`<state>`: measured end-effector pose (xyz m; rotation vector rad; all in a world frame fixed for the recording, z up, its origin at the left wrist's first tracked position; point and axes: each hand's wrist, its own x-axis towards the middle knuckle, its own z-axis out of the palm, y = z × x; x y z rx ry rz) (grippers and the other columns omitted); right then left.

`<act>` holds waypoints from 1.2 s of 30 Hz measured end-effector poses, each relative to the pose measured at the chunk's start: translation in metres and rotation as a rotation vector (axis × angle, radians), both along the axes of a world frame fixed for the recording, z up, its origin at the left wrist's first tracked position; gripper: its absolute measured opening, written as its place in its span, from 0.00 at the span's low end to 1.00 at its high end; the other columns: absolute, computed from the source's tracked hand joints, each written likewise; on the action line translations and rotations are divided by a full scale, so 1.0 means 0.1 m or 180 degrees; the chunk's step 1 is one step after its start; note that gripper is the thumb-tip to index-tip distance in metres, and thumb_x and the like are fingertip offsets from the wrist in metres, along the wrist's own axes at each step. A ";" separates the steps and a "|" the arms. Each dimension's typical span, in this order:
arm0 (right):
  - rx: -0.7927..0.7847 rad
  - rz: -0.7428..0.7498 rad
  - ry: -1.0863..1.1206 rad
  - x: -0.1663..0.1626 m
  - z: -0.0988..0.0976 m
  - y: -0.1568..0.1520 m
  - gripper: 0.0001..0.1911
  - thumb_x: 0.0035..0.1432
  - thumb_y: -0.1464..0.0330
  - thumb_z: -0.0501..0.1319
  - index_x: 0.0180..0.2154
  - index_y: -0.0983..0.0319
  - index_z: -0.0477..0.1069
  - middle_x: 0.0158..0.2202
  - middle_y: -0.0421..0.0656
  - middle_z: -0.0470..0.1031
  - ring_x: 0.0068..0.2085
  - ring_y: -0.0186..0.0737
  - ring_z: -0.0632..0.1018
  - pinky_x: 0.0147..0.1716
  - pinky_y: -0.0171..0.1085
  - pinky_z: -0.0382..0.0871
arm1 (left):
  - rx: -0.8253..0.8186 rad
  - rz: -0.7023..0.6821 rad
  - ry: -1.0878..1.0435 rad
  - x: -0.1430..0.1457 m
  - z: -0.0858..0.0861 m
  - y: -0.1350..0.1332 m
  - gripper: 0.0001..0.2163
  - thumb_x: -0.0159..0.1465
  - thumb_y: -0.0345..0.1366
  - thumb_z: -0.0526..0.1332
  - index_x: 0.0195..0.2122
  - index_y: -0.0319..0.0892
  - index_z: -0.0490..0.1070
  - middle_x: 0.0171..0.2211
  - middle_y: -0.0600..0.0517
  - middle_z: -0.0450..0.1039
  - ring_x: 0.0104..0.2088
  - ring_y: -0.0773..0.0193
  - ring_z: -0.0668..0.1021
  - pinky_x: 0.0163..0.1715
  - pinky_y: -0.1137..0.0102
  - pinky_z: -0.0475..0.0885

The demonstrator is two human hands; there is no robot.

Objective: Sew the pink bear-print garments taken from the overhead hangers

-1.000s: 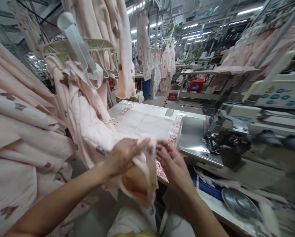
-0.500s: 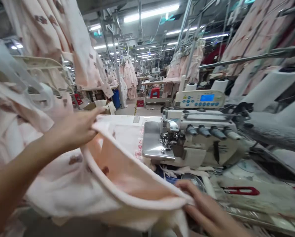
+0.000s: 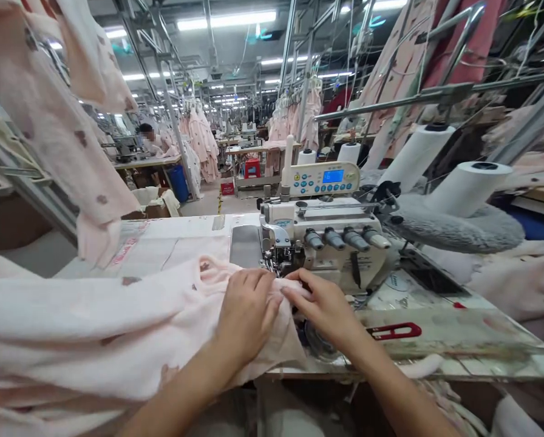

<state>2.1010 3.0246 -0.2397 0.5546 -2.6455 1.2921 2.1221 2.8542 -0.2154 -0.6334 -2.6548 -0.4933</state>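
A pale pink fleece garment (image 3: pixel 163 303) with brown spots spreads from the left over the table to the overlock sewing machine (image 3: pixel 326 243). My left hand (image 3: pixel 249 303) is closed on the garment, just in front of the machine's presser foot area (image 3: pixel 276 258). Close beside it on the right, my right hand (image 3: pixel 320 297) pinches the garment's edge between thumb and fingers. Part of the garment's opening loops up left of my left hand. Both hands hide the exact spot where the cloth meets the needle.
Red-handled thread snips (image 3: pixel 394 331) lie on the table at right. White thread cones (image 3: pixel 470 188) stand behind the machine, by a grey fluffy roll (image 3: pixel 458 227). Pink garments (image 3: pixel 67 121) hang at upper left. A person (image 3: pixel 151 142) sits at a far table.
The garment's opening, stretched wide between my hands before, is now gathered at the machine. My left hand has come right and down, my right hand left and up. The view has shifted right.
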 end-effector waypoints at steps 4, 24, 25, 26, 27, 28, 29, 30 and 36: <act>-0.0272 0.0212 -0.0217 -0.03 0.06 0.06 0.10 0.57 0.64 0.52 0.38 0.60 0.68 0.34 0.40 0.74 0.34 0.39 0.73 0.32 0.33 0.61 | -0.0255 0.0113 -0.0122 -0.11 -0.08 0.08 0.07 0.62 0.34 0.51 0.38 0.41 0.66 0.38 0.49 0.69 0.40 0.56 0.68 0.43 0.58 0.61; 0.0540 -0.0683 0.0888 -0.06 -0.07 -0.05 0.12 0.63 0.65 0.49 0.30 0.60 0.67 0.25 0.40 0.73 0.27 0.38 0.74 0.26 0.33 0.57 | 0.0077 0.0312 -0.0671 -0.35 0.02 0.08 0.05 0.58 0.30 0.49 0.28 0.42 0.63 0.28 0.53 0.67 0.33 0.61 0.69 0.34 0.66 0.59; 0.0551 -0.0670 0.0913 -0.07 -0.09 -0.05 0.12 0.63 0.65 0.49 0.31 0.60 0.67 0.26 0.41 0.74 0.28 0.38 0.74 0.26 0.34 0.57 | 0.0099 0.0323 -0.0673 -0.35 0.01 0.08 0.05 0.58 0.30 0.50 0.27 0.42 0.63 0.28 0.53 0.67 0.32 0.61 0.69 0.34 0.65 0.59; 0.0570 -0.0662 0.0945 -0.07 -0.11 -0.05 0.12 0.64 0.65 0.48 0.31 0.60 0.66 0.26 0.41 0.74 0.28 0.38 0.74 0.26 0.34 0.58 | 0.0112 0.0328 -0.0672 -0.35 0.01 0.08 0.05 0.58 0.30 0.50 0.27 0.42 0.63 0.28 0.53 0.66 0.32 0.62 0.69 0.35 0.65 0.60; 0.0594 -0.0665 0.0985 -0.08 -0.13 -0.06 0.12 0.64 0.66 0.48 0.31 0.60 0.66 0.27 0.41 0.73 0.29 0.38 0.74 0.26 0.34 0.58 | 0.0116 0.0332 -0.0665 -0.35 0.01 0.08 0.05 0.58 0.30 0.50 0.27 0.42 0.63 0.28 0.53 0.66 0.32 0.62 0.69 0.35 0.65 0.60; 0.0624 -0.0671 0.1043 -0.10 -0.15 -0.06 0.12 0.64 0.66 0.47 0.31 0.60 0.65 0.27 0.42 0.73 0.28 0.38 0.74 0.26 0.34 0.58 | 0.0107 0.0347 -0.0646 -0.36 0.01 0.09 0.05 0.58 0.31 0.50 0.27 0.42 0.63 0.28 0.53 0.66 0.32 0.62 0.69 0.35 0.65 0.60; 0.0663 -0.0689 0.1118 -0.11 -0.16 -0.07 0.12 0.64 0.66 0.47 0.31 0.61 0.65 0.27 0.42 0.73 0.28 0.38 0.74 0.26 0.34 0.58 | 0.0085 0.0368 -0.0616 -0.37 0.00 0.09 0.05 0.58 0.31 0.50 0.27 0.42 0.64 0.28 0.53 0.66 0.32 0.62 0.69 0.34 0.66 0.60; 0.0719 -0.0715 0.1203 -0.12 -0.17 -0.08 0.12 0.64 0.67 0.47 0.31 0.61 0.65 0.27 0.42 0.73 0.27 0.38 0.74 0.25 0.35 0.58 | 0.0055 0.0397 -0.0573 -0.38 0.00 0.10 0.05 0.59 0.31 0.50 0.27 0.42 0.64 0.28 0.53 0.66 0.32 0.62 0.69 0.34 0.66 0.61; 0.0894 -0.1145 0.2134 0.11 -0.15 -0.09 0.08 0.61 0.75 0.52 0.38 0.63 0.68 0.38 0.50 0.72 0.41 0.46 0.72 0.40 0.41 0.64 | -0.0267 0.0554 -0.0427 -0.39 0.00 0.13 0.06 0.61 0.32 0.50 0.29 0.41 0.64 0.29 0.51 0.67 0.34 0.59 0.69 0.35 0.65 0.61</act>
